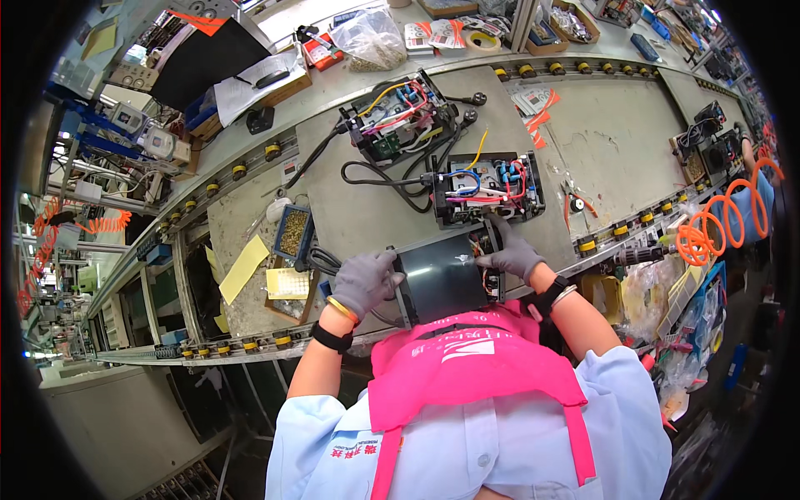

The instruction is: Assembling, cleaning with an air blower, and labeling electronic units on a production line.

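Note:
Right in front of me is an electrical unit with a smooth black metal cover (442, 279), close to the bench's near edge. My left hand (362, 282), in a grey glove, grips its left end panel. At the other end my right hand (515, 254), also gloved, holds the right side, fingers at the far corner and thumb on the cover. Wires and parts show at that open right end. Just beyond lies an uncovered unit (490, 190) with red, blue and yellow wires. A second uncovered unit (396, 121) sits farther back, with black power cords between them.
On the left are a blue bin of small screws (293, 232), a yellow sheet (244, 270) and a carton with a pale tray (287, 285). Pliers (577, 202) lie to the right, near a coiled orange air hose (721, 218). Roller rails (583, 68) edge the bench.

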`<state>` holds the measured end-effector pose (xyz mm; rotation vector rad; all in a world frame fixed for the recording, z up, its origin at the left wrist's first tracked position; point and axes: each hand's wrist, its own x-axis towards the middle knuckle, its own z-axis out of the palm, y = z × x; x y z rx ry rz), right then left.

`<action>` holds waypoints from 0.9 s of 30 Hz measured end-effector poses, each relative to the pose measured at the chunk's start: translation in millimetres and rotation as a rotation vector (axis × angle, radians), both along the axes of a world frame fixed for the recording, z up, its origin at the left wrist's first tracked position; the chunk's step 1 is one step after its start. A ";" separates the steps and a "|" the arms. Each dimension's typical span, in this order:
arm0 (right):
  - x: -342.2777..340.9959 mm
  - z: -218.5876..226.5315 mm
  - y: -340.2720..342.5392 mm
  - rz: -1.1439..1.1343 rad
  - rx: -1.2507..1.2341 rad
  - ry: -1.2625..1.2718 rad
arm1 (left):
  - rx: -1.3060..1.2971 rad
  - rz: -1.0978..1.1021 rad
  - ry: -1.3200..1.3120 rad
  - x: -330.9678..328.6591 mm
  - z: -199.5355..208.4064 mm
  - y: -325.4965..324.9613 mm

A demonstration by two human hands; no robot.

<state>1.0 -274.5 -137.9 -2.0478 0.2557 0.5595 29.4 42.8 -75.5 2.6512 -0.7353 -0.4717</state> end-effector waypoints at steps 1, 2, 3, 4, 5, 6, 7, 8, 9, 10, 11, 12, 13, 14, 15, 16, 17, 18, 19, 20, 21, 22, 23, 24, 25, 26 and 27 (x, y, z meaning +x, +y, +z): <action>1.4 -4.4 2.6 -0.054 0.099 -0.008 | 0.007 0.001 0.009 0.3 -1.2 -1.0; 0.6 -6.1 1.5 -0.051 0.142 -0.044 | 0.001 -0.002 -0.023 1.3 -2.3 -1.5; 1.3 -7.5 1.4 -0.087 0.253 0.010 | 0.011 -0.003 -0.043 2.1 -3.0 -1.2; 1.2 -7.9 1.1 -0.136 0.349 0.071 | 0.001 -0.009 -0.048 2.7 -3.7 -0.8; 1.8 -8.1 1.6 -0.125 0.275 0.037 | -0.029 -0.007 -0.060 3.5 -4.5 -0.8; 1.7 -7.8 2.2 -0.127 0.287 0.038 | -0.050 -0.004 -0.058 4.1 -5.2 -0.7; 1.2 -7.1 2.7 -0.135 0.266 0.043 | -0.057 -0.013 -0.064 5.0 -5.6 -0.7; 1.1 -6.5 3.4 -0.140 0.243 0.046 | -0.061 -0.003 -0.060 6.0 -6.0 -1.0; 0.3 -6.3 5.0 -0.143 0.244 0.051 | -0.051 0.011 -0.035 6.5 -6.3 -1.4; -0.4 -6.3 6.5 -0.144 0.225 0.009 | -0.063 0.009 -0.051 7.4 -6.5 -1.9; -1.3 -6.6 7.9 -0.149 0.202 -0.044 | -0.065 0.012 -0.045 8.2 -6.4 -2.1; -2.3 -7.4 8.8 -0.148 0.207 -0.032 | -0.068 0.017 -0.039 9.2 -6.7 -2.6; -3.0 -8.2 8.7 -0.148 0.158 -0.072 | -0.068 0.017 -0.037 10.1 -7.0 -3.0; -3.8 -9.2 8.0 -0.132 0.107 -0.074 | -0.080 0.023 -0.049 10.0 -7.4 -3.2; -3.8 -9.9 4.9 -0.144 0.107 -0.104 | -0.092 0.031 -0.057 9.7 -8.2 -3.7; -3.5 -9.9 0.3 -0.134 0.212 -0.044 | -0.091 0.033 -0.050 9.1 -9.0 -4.2; -3.1 -10.0 -2.6 -0.156 0.299 0.042 | -0.092 0.056 -0.039 8.7 -9.8 -4.6; -2.7 -10.0 -3.3 -0.131 0.321 0.022 | -0.094 0.076 -0.030 8.5 -10.4 -4.9; -2.3 -9.6 -3.7 -0.092 0.244 0.025 | -0.092 0.073 -0.028 8.3 -11.1 -5.6; -1.2 -9.0 -3.4 -0.062 0.139 0.030 | -0.088 0.083 -0.050 8.4 -11.8 -7.0; -1.5 -8.0 -1.0 -0.057 0.167 0.025 | -0.084 0.092 -0.070 8.2 -12.3 -8.0; -3.2 -7.1 4.4 -0.021 -0.013 -0.007 | -0.083 0.085 -0.070 8.6 -12.4 -9.0; -3.3 -6.0 9.3 0.012 -0.189 -0.019 | -0.065 0.082 -0.090 9.0 -12.5 -10.5; -3.7 -4.9 14.8 0.010 -0.194 -0.036 | -0.047 0.080 -0.108 9.1 -12.6 -12.2; -4.6 -3.6 19.3 0.008 -0.283 0.043 | -0.047 0.076 -0.105 8.9 -12.7 -14.1; -6.0 -2.5 24.4 -0.012 -0.363 0.112 | -0.023 0.088 -0.105 8.2 -12.4 -15.6; -5.7 -1.9 29.6 -0.003 -0.366 0.128 | 0.013 0.100 -0.104 8.3 -12.5 -17.6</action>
